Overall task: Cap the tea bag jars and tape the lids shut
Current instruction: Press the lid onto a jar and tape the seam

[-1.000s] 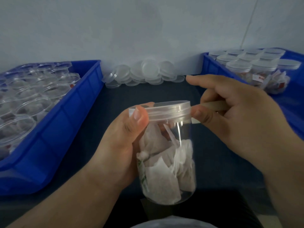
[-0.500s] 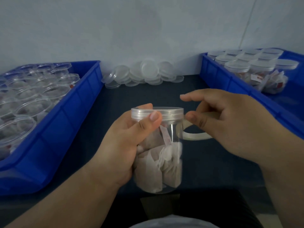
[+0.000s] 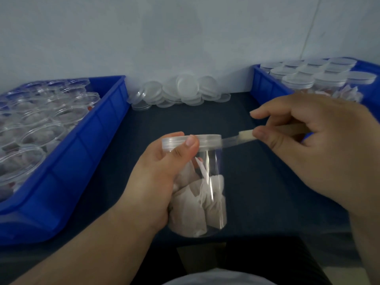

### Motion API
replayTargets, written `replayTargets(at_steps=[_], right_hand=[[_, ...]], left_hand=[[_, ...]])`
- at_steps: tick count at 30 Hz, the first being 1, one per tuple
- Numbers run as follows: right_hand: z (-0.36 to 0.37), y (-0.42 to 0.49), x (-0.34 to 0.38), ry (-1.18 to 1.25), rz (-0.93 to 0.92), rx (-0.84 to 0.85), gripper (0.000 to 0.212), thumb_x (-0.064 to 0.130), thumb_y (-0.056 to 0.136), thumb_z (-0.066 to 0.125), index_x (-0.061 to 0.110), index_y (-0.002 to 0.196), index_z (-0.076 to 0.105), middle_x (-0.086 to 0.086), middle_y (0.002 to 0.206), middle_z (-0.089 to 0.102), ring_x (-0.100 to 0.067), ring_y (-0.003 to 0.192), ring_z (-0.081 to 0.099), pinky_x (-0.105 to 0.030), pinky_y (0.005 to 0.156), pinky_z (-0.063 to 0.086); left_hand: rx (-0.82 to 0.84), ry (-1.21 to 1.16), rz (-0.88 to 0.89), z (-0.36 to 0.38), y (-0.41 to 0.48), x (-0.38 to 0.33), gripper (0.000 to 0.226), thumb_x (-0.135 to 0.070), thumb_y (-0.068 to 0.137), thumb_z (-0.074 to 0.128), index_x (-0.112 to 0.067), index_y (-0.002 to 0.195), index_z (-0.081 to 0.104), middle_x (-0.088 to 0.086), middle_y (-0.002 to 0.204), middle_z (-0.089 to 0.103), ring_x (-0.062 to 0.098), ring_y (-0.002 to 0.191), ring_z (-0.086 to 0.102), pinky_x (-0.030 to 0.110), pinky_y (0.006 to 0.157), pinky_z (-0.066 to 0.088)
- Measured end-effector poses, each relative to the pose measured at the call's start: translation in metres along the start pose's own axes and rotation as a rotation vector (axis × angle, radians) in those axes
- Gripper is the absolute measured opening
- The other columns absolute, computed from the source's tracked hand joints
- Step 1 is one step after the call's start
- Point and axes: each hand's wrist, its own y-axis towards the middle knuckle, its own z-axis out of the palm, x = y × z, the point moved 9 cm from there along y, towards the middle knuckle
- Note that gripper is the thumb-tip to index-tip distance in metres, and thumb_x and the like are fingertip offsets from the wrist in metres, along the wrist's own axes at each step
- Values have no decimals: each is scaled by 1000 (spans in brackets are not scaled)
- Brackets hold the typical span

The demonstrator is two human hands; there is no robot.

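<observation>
Shifted rightward and up since half a second ago: right hand (image 3: 320,153), pinching a beige-cored roll of clear tape (image 3: 246,135), with a taut transparent strip (image 3: 230,140) now drawn from roll to translucent screw lid (image 3: 207,140). Gripped in left hand (image 3: 156,182) over the dark desk (image 3: 267,182): clear cylindrical plastic jar of white tea bags (image 3: 207,182), thumb pressing the lid rim. Judged: capping done, taping begun, wrap not yet closed. No legible brand or writing; red specks in left blue plastic tray (image 3: 82,153) too blurred to read
</observation>
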Motion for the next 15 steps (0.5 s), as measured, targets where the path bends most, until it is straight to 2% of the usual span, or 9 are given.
replayTargets(at_steps=[2,3,5,6,8,10,12,14,15], right_hand=[[2,0,0,-33,-10,-23,26,40,87,61,26,108,70,18,83,63,0,80,56,-8,73,41],[4,-1,0,-32,-14,-32,27,38,88,62,22,107,70,13,81,64,-2,77,55,-10,71,42],[8,-1,2,-27,-33,-47,27,36,88,62,18,105,71,9,80,65,-2,76,53,-10,71,41],[11,-2,3,-12,-33,-45,27,37,89,61,18,104,72,9,81,65,-2,77,53,-8,72,41],[18,-2,2,43,-3,-21,28,40,89,58,21,104,71,11,85,66,-1,80,56,-5,74,41],[25,-3,1,90,30,15,27,42,90,54,26,104,70,16,91,66,1,86,57,-3,77,40],[34,-3,0,97,47,66,28,44,92,49,29,104,69,22,94,63,5,95,55,-1,80,37],[42,-3,-2,82,57,136,33,49,94,43,31,107,68,25,93,60,7,99,51,0,81,34],[45,-4,-3,74,56,172,36,52,96,40,32,108,67,25,93,60,7,99,52,0,81,35]], left_hand=[[39,-26,35,4,-2,-5,50,-61,50,82,-36,93,76,-2,94,78,22,82,73,36,67,60],[75,-57,51,8,-4,-7,48,-62,51,85,-35,90,77,5,94,75,31,83,66,45,71,57],[123,-148,35,12,-8,-6,73,-66,43,91,-29,104,76,26,104,69,37,90,50,54,78,43],[151,-189,20,14,-10,-4,87,-67,40,92,-26,115,73,29,110,68,39,95,51,55,83,43],[218,-233,17,20,-15,-4,100,-64,39,94,-23,126,67,23,121,68,44,108,57,59,94,46],[264,-249,15,25,-19,-7,104,-63,40,95,-23,131,65,38,125,59,51,115,55,71,104,40],[299,-271,2,27,-22,-10,102,-62,39,96,-26,129,66,53,125,39,47,112,40,79,107,25],[330,-286,-15,28,-22,-10,100,-62,40,96,-26,129,67,58,119,34,43,109,33,78,101,29],[338,-286,-20,28,-21,-9,100,-62,41,96,-26,130,66,58,113,36,44,106,37,79,100,33]])
